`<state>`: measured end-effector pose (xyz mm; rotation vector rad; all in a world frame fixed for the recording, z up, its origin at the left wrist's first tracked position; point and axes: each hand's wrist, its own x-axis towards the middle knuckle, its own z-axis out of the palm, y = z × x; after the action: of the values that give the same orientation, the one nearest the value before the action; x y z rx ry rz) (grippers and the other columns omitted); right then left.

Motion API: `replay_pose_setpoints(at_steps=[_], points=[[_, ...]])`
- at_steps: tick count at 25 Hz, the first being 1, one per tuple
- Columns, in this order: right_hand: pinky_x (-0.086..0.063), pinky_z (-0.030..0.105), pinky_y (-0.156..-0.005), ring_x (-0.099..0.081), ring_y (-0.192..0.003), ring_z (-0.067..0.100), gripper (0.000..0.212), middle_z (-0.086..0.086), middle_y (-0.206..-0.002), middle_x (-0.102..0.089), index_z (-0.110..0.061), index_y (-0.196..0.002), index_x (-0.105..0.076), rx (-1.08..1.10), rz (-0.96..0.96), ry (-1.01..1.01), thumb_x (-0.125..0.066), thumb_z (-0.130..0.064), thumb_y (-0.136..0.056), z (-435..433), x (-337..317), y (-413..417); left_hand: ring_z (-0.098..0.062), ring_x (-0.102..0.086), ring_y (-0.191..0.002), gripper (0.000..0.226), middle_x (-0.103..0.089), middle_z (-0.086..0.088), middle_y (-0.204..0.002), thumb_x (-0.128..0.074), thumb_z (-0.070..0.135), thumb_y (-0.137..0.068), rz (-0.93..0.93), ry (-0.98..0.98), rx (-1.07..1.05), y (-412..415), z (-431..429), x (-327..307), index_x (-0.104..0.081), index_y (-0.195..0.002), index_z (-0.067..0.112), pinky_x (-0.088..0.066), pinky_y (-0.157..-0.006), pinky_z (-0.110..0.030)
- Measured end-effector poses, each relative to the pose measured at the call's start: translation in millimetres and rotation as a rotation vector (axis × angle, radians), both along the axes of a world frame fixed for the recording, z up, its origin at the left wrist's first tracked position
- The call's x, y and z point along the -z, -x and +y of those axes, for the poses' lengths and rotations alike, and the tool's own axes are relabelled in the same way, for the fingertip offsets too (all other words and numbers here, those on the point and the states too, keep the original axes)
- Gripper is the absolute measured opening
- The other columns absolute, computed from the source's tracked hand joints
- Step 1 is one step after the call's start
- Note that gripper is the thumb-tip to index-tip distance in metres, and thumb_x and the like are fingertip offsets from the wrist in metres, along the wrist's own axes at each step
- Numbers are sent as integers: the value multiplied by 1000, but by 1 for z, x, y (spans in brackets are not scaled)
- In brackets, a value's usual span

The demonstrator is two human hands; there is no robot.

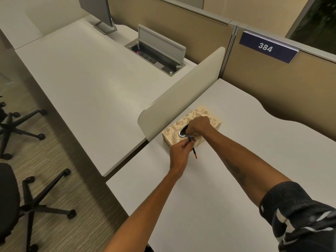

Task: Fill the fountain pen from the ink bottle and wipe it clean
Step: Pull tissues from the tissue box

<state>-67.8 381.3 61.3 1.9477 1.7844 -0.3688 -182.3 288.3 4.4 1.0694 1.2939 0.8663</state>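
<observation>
One fountain pen (192, 146), dark barrel with a red tip at its near end, held tilted just in front of the tissue box (192, 126). Its far end sits at the near rim of the box's opening. No ink bottle in view.

Left hand (179, 151): fingers pinched closed around the pen's middle. Right hand (198, 125): curled over the top of the box, fingertips at the oval opening, just above the pen's far end; whether it grips anything I cannot tell.

One tissue box, tan with a leaf and blossom pattern, one dark oval opening in its top. Contents of the opening not visible.

The box stands on a white desk (218, 188), near its left edge, right beside a low cream divider panel (181, 91). Beyond the divider, a second white desk (81, 79) with one open cable tray (156, 55), sockets inside, and one monitor stand (105, 27) farther back.

Right of the box, on the tan partition, one blue plaque (267, 47) reading 384. Left of both desks, two office chairs (27, 206) on carpet. Right forearm ends in a dark patterned sleeve (300, 215).
</observation>
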Motion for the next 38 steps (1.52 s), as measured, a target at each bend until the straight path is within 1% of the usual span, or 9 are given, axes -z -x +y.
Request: replay_pose_setpoints(at_steps=[6,13,18,22,26,30,32,35,38], points=[[-41,32,-75,-64,-102,27,33,7,-113,-67,-10,-114,-63,152,155,-125,-54,-30,-89,-6,4,-5,-16,-71,-100,20,-77,3,-97,-71,24,-90,0,-7,-19,-2,-1,3,-76,-109,17,-61,-85,-32],[-48,35,-76,-67,-96,31,20,11,-104,-69,-7,-105,-68,136,106,-379,-54,-10,-92,-22,13,6,-17,-71,-102,27,-76,-2,-107,-71,24,-91,4,-29,-21,-2,-1,3,-74,-115,13,-60,-86,-29],[-45,34,-82,-64,-103,27,26,7,-112,-66,-11,-113,-65,81,48,-221,-56,-19,-90,-14,8,2,-14,-71,-102,24,-76,4,-101,-70,25,-91,21,-22,-9,-2,-1,1,-74,-113,15,-60,-83,-26],[-40,32,-80,-62,-106,25,33,6,-115,-65,-14,-117,-61,35,26,-116,-57,-27,-88,-7,5,1,-13,-71,-101,22,-74,6,-97,-70,24,-91,22,-24,-3,-2,-2,1,-75,-111,16,-60,-81,-25],[-42,31,-76,-64,-102,25,31,7,-113,-66,-11,-116,-63,102,84,-135,-55,-24,-89,-5,7,-2,-18,-70,-102,21,-75,2,-101,-71,25,-91,24,-26,-11,-2,-1,5,-75,-109,16,-61,-83,-29],[-42,32,-75,-65,-99,25,29,7,-109,-67,-10,-114,-63,89,96,-128,-56,-24,-90,-6,5,1,-17,-70,-102,23,-75,1,-104,-71,24,-91,18,-21,-26,-3,-1,4,-75,-111,15,-60,-81,-26],[-42,34,-74,-63,-92,26,27,7,-101,-65,-10,-109,-61,45,126,-14,-54,-27,-89,-4,0,3,-17,-71,-101,20,-76,1,-102,-71,25,-91,8,-25,-19,-3,-1,4,-75,-108,17,-61,-82,-27],[-42,33,-74,-57,-81,23,19,2,-80,-60,-12,-90,-57,14,152,139,-50,-30,-90,1,-6,7,-16,-72,-99,15,-77,1,-98,-70,24,-91,-2,-18,-9,-2,-1,3,-76,-104,20,-60,-87,-34],[-47,32,-78,-62,-76,20,20,-1,-66,-61,-14,-77,-57,39,178,200,-48,-27,-88,3,-8,8,-18,-72,-97,7,-77,-1,-94,-71,25,-90,-20,9,-10,-2,0,1,-76,-96,25,-60,-89,-38]])
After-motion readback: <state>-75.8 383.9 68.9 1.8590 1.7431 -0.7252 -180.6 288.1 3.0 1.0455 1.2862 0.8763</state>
